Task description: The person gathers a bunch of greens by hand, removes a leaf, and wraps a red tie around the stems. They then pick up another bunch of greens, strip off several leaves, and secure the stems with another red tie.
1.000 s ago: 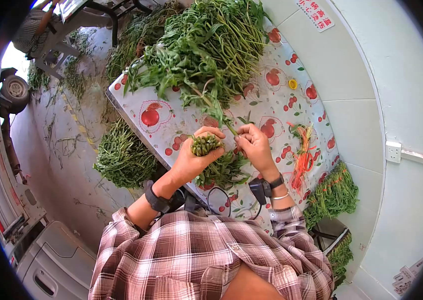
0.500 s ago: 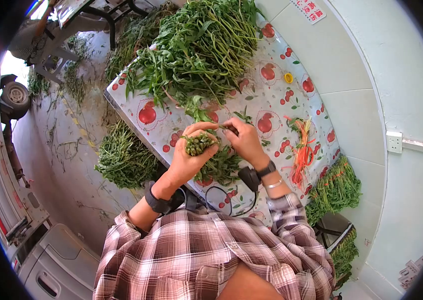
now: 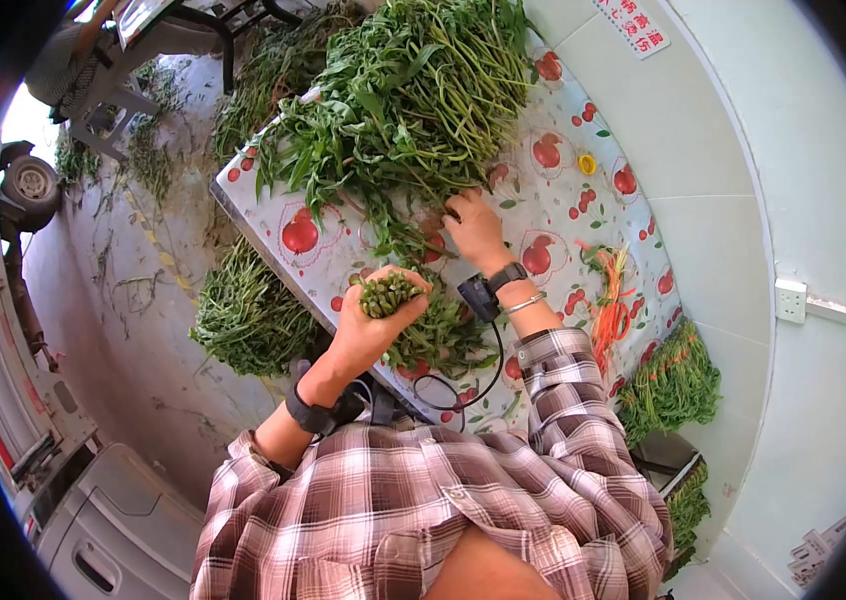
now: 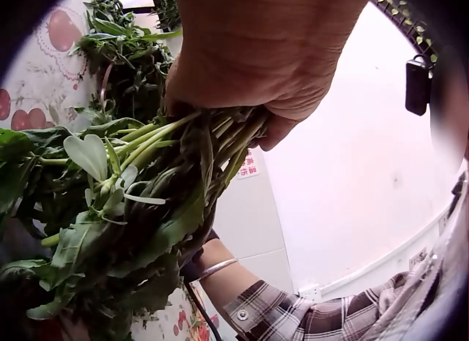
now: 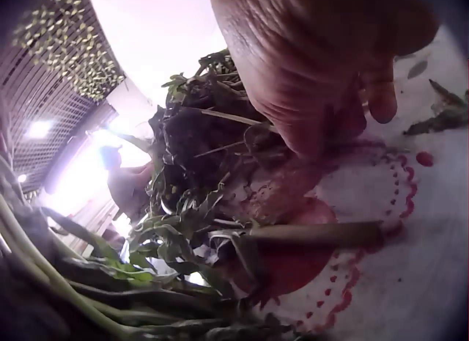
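Observation:
My left hand (image 3: pixel 371 336) grips a bundle of leafy green stems (image 3: pixel 389 296), cut ends up and leaves hanging below the fist. In the left wrist view the long leaves (image 4: pixel 165 209) spread under the palm. Across the table, my right hand (image 3: pixel 478 235) reaches down at the near edge of a big heap of the same greens (image 3: pixel 423 100). The right wrist view shows its bent fingers low over the tablecloth beside the leaves, with a thick stem (image 5: pixel 315 235) lying nearby. I cannot tell whether those fingers pinch a stem.
Orange and red ties (image 3: pixel 608 315) lie on the fruit-patterned tablecloth (image 3: pixel 568 215), near a yellow ring (image 3: pixel 586 164). Tied greens (image 3: pixel 671 385) stand at the right by the wall. More greens (image 3: pixel 248 315) are heaped left of the table edge. A black cable (image 3: pixel 483 385) loops near my waist.
My right hand held a stem beside the bundle a second ago; it has left the bundle and moved forward to the heap's edge. My left hand keeps its grip, slightly lower.

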The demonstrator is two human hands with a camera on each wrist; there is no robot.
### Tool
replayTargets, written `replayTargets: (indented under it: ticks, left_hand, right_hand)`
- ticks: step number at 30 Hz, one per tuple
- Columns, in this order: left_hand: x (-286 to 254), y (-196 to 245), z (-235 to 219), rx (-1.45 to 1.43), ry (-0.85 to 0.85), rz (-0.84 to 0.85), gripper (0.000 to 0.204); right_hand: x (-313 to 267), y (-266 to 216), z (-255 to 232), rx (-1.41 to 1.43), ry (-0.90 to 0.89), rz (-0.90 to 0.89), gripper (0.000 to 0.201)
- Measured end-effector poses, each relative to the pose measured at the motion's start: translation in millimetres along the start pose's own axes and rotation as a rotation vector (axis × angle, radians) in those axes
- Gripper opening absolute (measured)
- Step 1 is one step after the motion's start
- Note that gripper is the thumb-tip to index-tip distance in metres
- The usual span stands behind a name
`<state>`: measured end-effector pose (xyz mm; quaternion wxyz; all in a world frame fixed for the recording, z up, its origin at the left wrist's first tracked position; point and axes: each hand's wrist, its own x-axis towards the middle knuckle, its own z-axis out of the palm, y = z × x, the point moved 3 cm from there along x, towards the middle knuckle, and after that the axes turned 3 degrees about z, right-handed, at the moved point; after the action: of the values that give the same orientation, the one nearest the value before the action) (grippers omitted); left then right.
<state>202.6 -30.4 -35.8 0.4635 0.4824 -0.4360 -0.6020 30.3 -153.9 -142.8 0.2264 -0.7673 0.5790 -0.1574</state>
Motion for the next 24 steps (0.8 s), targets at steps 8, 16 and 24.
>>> replayTargets:
  ticks: [8,16,24]
  left_hand:
    - [3.7,-4.1,-6.1,-0.008,-0.007,-0.031,0.013]
    - [2.0,-5.0,-4.6,-0.024,0.006,-0.003,0.014]
    - [3.5,-7.5,-3.0,-0.016,0.007,0.006,0.013]
  right_hand:
    - [4.5,-28.6,-53.8,0.123,0.12,-0.135,0.024]
    - [49.9,-25.2,-46.1,0.196,0.164,-0.133,0.023]
    - [26.7,-42.6,-98.8,0.489,0.15,-0.153,0.015]
